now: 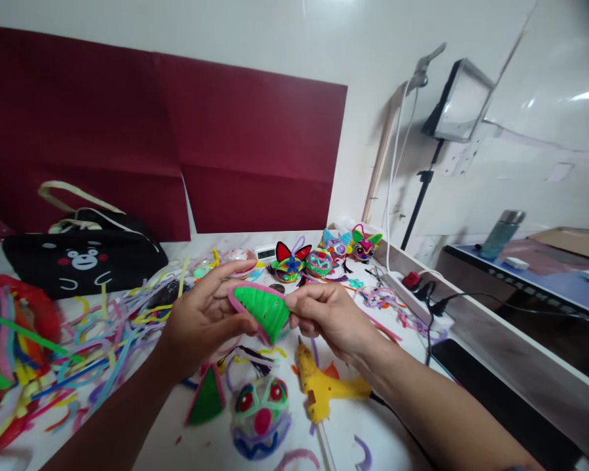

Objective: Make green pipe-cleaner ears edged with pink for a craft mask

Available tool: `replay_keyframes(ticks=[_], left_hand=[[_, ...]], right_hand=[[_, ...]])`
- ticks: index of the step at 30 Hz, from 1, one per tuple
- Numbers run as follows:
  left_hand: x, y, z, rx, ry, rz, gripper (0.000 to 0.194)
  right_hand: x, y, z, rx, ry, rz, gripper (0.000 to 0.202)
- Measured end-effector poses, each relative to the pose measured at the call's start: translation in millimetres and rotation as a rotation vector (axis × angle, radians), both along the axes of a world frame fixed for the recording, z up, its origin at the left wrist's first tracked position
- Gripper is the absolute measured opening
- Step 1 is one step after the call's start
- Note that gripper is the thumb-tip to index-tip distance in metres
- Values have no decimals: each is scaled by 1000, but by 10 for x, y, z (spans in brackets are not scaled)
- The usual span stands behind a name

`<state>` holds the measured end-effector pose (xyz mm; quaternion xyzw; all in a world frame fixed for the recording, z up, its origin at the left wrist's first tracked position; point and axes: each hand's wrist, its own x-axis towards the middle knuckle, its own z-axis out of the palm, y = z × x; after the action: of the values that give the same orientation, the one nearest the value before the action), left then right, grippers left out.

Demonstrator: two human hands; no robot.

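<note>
A green pipe-cleaner ear (262, 307) with a pink fuzzy border is held up in front of me, its wide end toward the right. My left hand (203, 311) grips it from the left, the thumb along its lower edge and the fingers behind. At the right edge my right hand (326, 317) pinches it between thumb and fingers. Below lies a second green ear (207, 398) with pink edges. Beside that one is a round clown-like face (261, 415) with red eyes and a pink nose. A yellow hot glue gun (321, 386) rests on the table under my right hand.
Loose pipe cleaners (112, 340) cover the left side, near a red bag (24, 366). Several finished colourful ornaments (319, 261) stand at the back. A black bag (83, 258) sits back left. On the right are a power strip (422, 304) and a black phone-like slab (500, 405).
</note>
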<state>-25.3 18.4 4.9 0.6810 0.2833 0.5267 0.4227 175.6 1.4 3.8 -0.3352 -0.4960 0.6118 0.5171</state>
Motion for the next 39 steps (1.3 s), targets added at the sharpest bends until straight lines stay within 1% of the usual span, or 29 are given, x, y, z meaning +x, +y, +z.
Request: replay_keyframes(ticks=[2, 3, 4, 9, 12, 15, 18, 21, 26, 30, 33, 36, 39], left_hand=[[88, -15, -10, -108, -63, -22, 70], [133, -27, -17, -143, -73, -25, 69], [179, -42, -25, -173, -71, -23, 65], [356, -130, -99, -293, -39, 3, 31], [399, -134, -136, -337, -36, 4, 22], [419, -106, -140, -328, -83, 30, 21], [453, -73, -102, -285, -76, 55, 22], [512, -53, -28, -233, -69, 71, 22], [645, -66, 136, -169, -70, 70, 22], [754, -98, 235, -140, -69, 87, 22], [830, -109, 239, -137, -125, 83, 21], [885, -107, 189, -102, -156, 58, 22], [908, -103, 133, -90, -174, 77, 23]], right_hand=[[-13, 13, -16, 29, 3, -78, 18], [-18, 21, -27, 49, 4, -115, 18], [-21, 30, -41, 79, 0, -148, 18], [-29, 75, -108, 221, -49, -284, 22], [-40, 88, -109, 257, -66, -355, 23], [-47, 85, -87, 303, -79, -370, 26], [-33, 75, -61, 340, -71, -390, 26], [6, 70, -31, 390, -56, -425, 25], [102, 68, 37, 494, -94, -493, 27], [159, 72, 86, 524, -77, -513, 27], [179, 82, 107, 500, -34, -527, 26], [173, 85, 112, 464, -11, -513, 25], [137, 68, 106, 423, 10, -487, 25]])
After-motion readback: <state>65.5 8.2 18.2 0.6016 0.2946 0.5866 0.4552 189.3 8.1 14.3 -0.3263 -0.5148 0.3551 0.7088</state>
